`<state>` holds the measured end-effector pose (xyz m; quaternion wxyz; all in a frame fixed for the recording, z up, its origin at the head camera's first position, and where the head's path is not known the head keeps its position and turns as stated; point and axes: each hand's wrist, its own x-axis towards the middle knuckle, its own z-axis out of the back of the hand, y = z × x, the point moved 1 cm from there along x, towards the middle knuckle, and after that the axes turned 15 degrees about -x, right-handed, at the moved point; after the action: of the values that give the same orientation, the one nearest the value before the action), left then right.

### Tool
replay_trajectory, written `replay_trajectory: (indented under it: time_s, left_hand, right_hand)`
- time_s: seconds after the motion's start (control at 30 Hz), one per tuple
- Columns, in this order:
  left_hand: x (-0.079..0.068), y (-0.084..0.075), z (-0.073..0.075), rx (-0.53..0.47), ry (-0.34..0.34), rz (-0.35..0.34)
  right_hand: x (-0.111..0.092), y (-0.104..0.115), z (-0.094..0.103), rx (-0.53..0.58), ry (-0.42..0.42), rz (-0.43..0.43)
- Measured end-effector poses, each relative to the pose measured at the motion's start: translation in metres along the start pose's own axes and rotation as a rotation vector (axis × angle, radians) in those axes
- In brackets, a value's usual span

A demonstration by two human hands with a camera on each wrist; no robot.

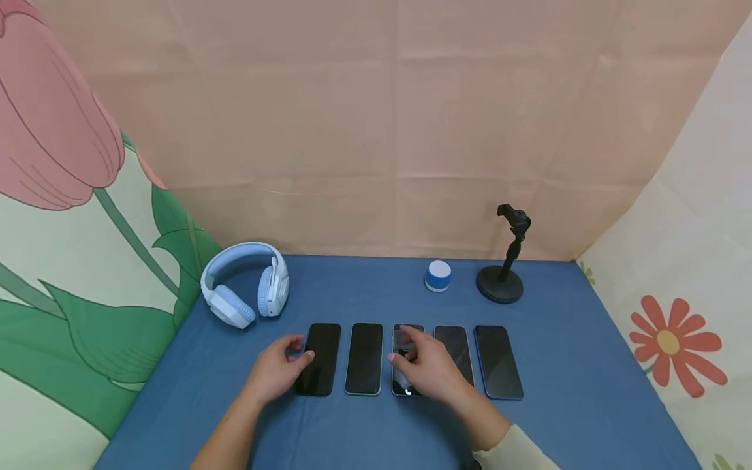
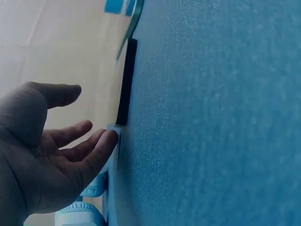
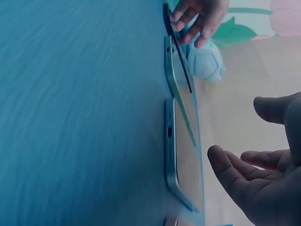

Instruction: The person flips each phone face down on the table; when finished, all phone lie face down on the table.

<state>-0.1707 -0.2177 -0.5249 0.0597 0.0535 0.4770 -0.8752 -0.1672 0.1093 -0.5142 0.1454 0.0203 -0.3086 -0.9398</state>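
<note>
Several phones lie face up in a row on the blue table. My left hand (image 1: 275,371) is by the leftmost black phone (image 1: 325,359), thumb over its left edge, fingers relaxed and holding nothing. The second phone (image 1: 364,359) lies between my hands. My right hand (image 1: 433,371) hovers over the third phone (image 1: 401,385), covering part of it and of the fourth phone (image 1: 455,343). In the right wrist view a gap shows between its loose fingers and the silver-edged phone (image 3: 170,141). The fifth phone (image 1: 499,362) lies farthest right.
Light blue headphones (image 1: 273,287) rest at the back left of the table (image 1: 352,437). A blue and white round container (image 1: 437,277) and a black stand (image 1: 501,283) with a clamp top are at the back right. Printed cloth walls rise behind and beside.
</note>
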Motion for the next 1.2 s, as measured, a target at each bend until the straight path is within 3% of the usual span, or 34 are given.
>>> replay_trajectory:
  time_s: [0.4, 1.0, 1.2]
  left_hand:
    - [-0.001, 0.001, 0.001, -0.064, -0.001, 0.000]
    - [-0.003, 0.001, 0.006, -0.113, 0.026, 0.028]
    - [-0.001, 0.001, 0.008, -0.155, 0.033, 0.080]
  right_hand:
    - [0.011, 0.022, -0.012, 0.104, 0.094, 0.040]
    - [0.019, 0.034, -0.028, 0.156, 0.124, 0.037]
    - [0.024, 0.038, -0.034, 0.195, 0.149, 0.036]
